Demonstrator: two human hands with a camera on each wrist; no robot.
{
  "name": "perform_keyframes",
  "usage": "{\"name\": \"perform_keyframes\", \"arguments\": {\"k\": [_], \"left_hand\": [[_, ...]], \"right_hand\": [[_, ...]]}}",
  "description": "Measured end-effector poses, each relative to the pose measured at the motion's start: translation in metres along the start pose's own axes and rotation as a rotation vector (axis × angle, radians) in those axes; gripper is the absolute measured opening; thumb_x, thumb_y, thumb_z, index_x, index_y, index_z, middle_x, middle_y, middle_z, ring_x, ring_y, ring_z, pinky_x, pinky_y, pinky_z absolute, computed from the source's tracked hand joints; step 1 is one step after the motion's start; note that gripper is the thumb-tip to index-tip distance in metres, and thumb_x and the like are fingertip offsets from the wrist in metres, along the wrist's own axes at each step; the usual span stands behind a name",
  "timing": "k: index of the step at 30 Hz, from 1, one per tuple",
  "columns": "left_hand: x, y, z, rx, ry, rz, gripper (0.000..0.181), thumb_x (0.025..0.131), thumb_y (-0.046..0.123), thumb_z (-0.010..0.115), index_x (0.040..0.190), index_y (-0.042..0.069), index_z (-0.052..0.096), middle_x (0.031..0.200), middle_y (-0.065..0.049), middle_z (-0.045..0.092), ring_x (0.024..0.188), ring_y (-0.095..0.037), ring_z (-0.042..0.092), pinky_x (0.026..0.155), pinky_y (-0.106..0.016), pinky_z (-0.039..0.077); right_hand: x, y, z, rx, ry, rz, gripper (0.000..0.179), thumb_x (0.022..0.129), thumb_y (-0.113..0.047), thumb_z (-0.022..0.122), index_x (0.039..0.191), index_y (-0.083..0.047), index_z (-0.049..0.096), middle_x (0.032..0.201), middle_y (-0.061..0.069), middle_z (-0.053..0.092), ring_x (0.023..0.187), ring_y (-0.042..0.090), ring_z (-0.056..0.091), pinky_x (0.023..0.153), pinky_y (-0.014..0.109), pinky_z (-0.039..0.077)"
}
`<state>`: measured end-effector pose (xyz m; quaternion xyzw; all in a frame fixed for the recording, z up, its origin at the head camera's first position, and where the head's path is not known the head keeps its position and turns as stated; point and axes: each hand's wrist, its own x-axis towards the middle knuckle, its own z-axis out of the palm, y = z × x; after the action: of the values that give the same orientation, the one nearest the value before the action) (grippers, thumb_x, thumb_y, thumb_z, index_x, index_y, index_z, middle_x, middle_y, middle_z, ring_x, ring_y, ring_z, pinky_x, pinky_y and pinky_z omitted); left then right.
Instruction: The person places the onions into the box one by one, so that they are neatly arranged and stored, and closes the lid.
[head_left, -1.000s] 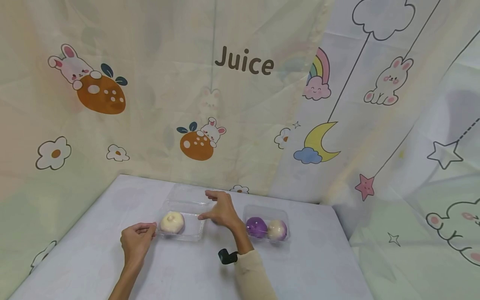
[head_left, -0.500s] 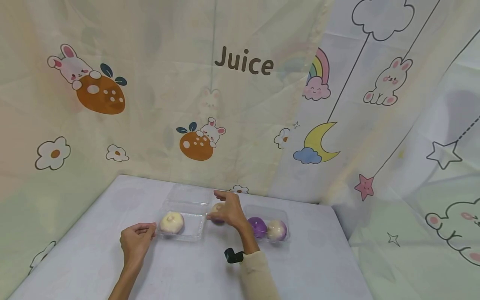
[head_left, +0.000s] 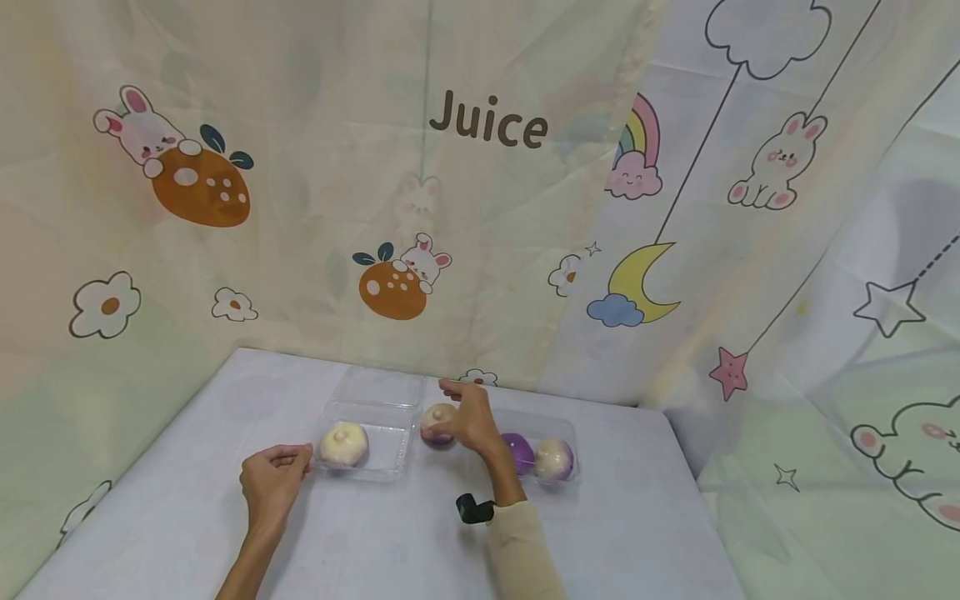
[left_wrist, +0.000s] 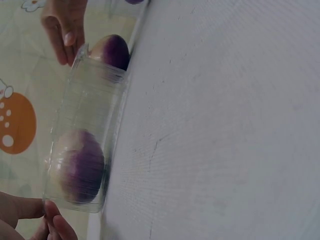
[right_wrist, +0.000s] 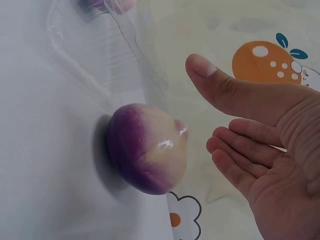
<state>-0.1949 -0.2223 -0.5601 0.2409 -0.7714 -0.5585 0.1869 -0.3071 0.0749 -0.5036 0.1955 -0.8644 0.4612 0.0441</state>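
My left hand (head_left: 273,485) pinches the left edge of an open clear plastic box (head_left: 386,477) between thumb and fingers. Inside the box, at its left, lies a purple-and-cream turnip (head_left: 344,445); the right part of the box holds nothing visible. A second turnip (right_wrist: 147,149) rests on the table just outside the box's right side. Over it my right hand (head_left: 472,423) hovers with thumb and fingers spread, apart from the turnip in the right wrist view. In the head view its thumb covers part of that turnip.
To the right stands another clear plastic box (head_left: 567,422) with a purple turnip (head_left: 519,451) and a cream-and-purple one (head_left: 553,460) in it. The first box's lid (head_left: 378,387) lies back towards the printed curtain (head_left: 300,250) behind the white table (head_left: 375,542).
My right hand has moved right, away from the box, and its fingers no longer surround the loose turnip, which is now in sight. The left hand stays at the box's edge.
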Motion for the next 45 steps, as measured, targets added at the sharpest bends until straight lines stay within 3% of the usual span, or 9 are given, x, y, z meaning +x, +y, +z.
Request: {"name": "perform_keyframes", "arguments": {"k": [10, 22, 32, 36, 40, 45], "left_hand": [[0.001, 0.001, 0.001, 0.001, -0.003, 0.0, 0.023, 0.1, 0.009, 0.075, 0.106, -0.013, 0.076, 0.082, -0.02, 0.08, 0.063, -0.016, 0.073, 0.052, -0.018, 0.056], [0.003, 0.002, 0.002, 0.004, -0.001, 0.008, 0.022, 0.101, 0.007, 0.074, 0.107, -0.014, 0.075, 0.083, -0.021, 0.08, 0.063, -0.018, 0.074, 0.052, -0.016, 0.056], [0.004, 0.002, 0.001, 0.02, 0.005, -0.008, 0.022, 0.101, 0.008, 0.074, 0.107, -0.013, 0.076, 0.081, -0.019, 0.08, 0.065, -0.019, 0.074, 0.051, -0.017, 0.055], [0.004, 0.002, 0.002, 0.019, 0.002, -0.012, 0.023, 0.101, 0.009, 0.074, 0.108, -0.013, 0.075, 0.082, -0.019, 0.08, 0.066, -0.02, 0.074, 0.052, -0.016, 0.055], [0.002, 0.002, 0.002, 0.016, 0.004, -0.017, 0.024, 0.101, 0.009, 0.074, 0.109, -0.013, 0.075, 0.082, -0.019, 0.08, 0.067, -0.021, 0.075, 0.052, -0.016, 0.055], [0.002, 0.001, 0.004, 0.017, 0.005, -0.016, 0.023, 0.102, 0.009, 0.073, 0.108, -0.013, 0.075, 0.084, -0.02, 0.08, 0.069, -0.023, 0.075, 0.053, -0.016, 0.056]], "right_hand": [[-0.001, 0.006, -0.002, -0.042, 0.013, -0.016, 0.091, 0.062, -0.008, 0.107, 0.142, 0.009, 0.066, 0.142, 0.024, 0.072, 0.127, 0.044, 0.072, 0.115, 0.055, 0.057], [-0.002, 0.013, 0.002, -0.051, -0.008, 0.103, 0.1, 0.061, -0.007, 0.108, 0.149, 0.005, 0.061, 0.143, 0.027, 0.07, 0.135, 0.046, 0.067, 0.12, 0.056, 0.054], [0.004, 0.016, 0.006, -0.104, -0.029, 0.09, 0.103, 0.058, -0.008, 0.109, 0.148, 0.009, 0.059, 0.145, 0.029, 0.068, 0.134, 0.045, 0.068, 0.118, 0.056, 0.055], [0.012, 0.044, 0.015, -0.179, -0.023, 0.052, 0.107, 0.053, -0.018, 0.111, 0.145, 0.008, 0.063, 0.141, 0.025, 0.071, 0.134, 0.04, 0.069, 0.117, 0.051, 0.057], [0.024, 0.085, 0.03, -0.267, -0.022, 0.016, 0.115, 0.048, -0.032, 0.113, 0.146, 0.004, 0.065, 0.14, 0.02, 0.074, 0.135, 0.035, 0.069, 0.118, 0.046, 0.057], [0.031, 0.107, 0.036, -0.286, -0.038, 0.026, 0.117, 0.047, -0.034, 0.114, 0.147, 0.002, 0.065, 0.141, 0.019, 0.073, 0.138, 0.036, 0.067, 0.121, 0.047, 0.054]]}}
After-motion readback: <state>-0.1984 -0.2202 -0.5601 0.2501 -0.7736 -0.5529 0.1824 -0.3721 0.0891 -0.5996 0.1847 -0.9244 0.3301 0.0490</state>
